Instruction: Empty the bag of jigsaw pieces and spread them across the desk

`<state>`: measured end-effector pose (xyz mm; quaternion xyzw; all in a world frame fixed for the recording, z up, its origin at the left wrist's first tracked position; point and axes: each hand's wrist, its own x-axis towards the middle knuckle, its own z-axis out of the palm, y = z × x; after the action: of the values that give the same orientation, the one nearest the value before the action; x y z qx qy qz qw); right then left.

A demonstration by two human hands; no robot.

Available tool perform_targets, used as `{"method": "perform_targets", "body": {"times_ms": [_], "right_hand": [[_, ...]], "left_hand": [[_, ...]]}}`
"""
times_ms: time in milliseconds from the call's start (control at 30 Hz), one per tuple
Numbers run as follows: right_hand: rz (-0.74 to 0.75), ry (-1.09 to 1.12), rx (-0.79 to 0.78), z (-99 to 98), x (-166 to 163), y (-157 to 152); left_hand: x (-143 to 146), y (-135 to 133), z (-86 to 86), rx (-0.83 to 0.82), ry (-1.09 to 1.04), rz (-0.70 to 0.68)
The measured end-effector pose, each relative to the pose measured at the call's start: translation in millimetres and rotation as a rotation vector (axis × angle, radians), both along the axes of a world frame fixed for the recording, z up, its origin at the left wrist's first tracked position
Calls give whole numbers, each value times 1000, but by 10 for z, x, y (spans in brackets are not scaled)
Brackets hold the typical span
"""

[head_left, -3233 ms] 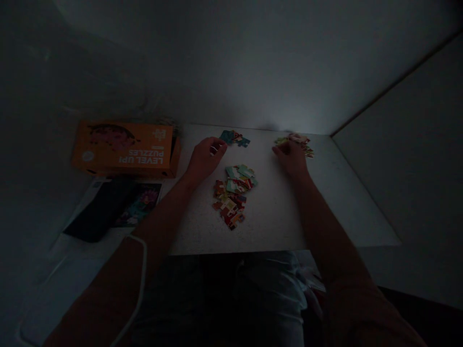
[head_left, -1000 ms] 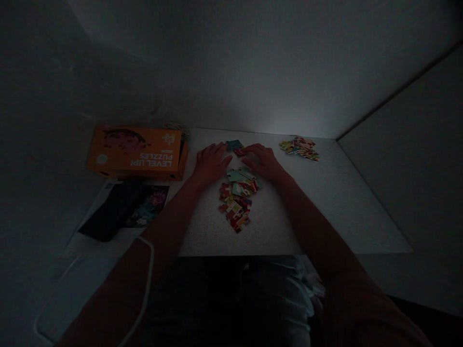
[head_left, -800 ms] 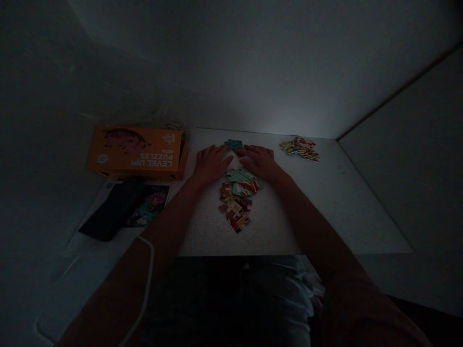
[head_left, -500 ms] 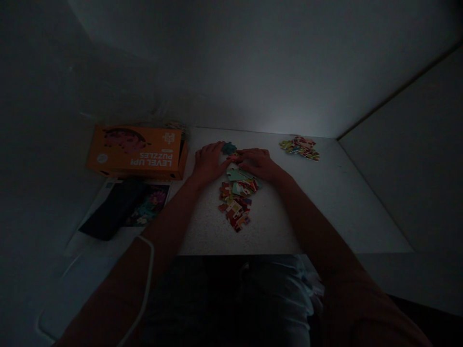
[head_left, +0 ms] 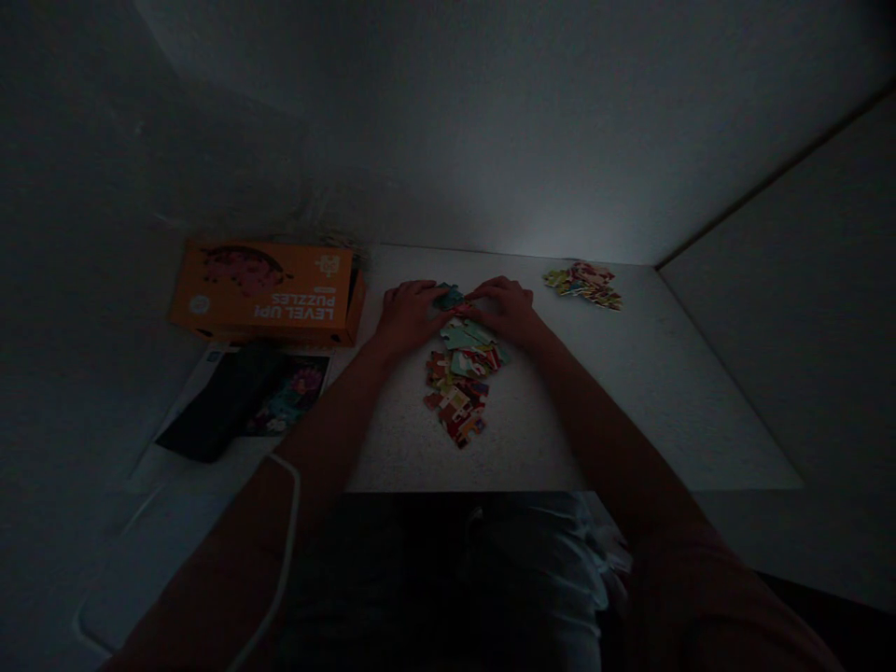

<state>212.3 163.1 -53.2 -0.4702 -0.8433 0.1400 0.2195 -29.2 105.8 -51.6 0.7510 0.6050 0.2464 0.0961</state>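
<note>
My left hand (head_left: 412, 315) is bent around the left side of a small group of puzzle pieces, thumb and fingers closed on a teal puzzle piece (head_left: 449, 296). From the right, my right hand (head_left: 510, 308) pinches at a red puzzle piece (head_left: 462, 310) right beside the teal one. The fingertips partly cover both pieces, and the dim light blurs their edges. Just below the hands, a pile of puzzle pieces (head_left: 458, 397) in pale green, red and brown runs down the white table, overlapping one another.
An orange puzzle box (head_left: 266, 294) lies at the left. In front of it, a dark pouch (head_left: 217, 406) rests on a printed picture sheet (head_left: 298, 397). A second heap of puzzle pieces (head_left: 584, 285) sits at the back right, near the white wall (head_left: 490, 140).
The teal piece has shifted slightly right and down, closer to the red one. My left hand has moved a little to the right, and my right hand's fingers are more arched.
</note>
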Motion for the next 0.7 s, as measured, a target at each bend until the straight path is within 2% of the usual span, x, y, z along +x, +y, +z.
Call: {"method": "perform_targets", "body": {"times_ms": [267, 400, 500, 700], "right_hand": [[-71, -12, -1, -33, 9, 41], [-155, 2, -5, -29, 22, 55], [-142, -8, 13, -33, 30, 44], [-73, 4, 2, -36, 62, 37]], "left_hand": [[15, 2, 42, 19, -103, -38], [22, 6, 96, -18, -135, 68], [3, 16, 95, -12, -174, 121], [-29, 95, 15, 37, -479, 139]]}}
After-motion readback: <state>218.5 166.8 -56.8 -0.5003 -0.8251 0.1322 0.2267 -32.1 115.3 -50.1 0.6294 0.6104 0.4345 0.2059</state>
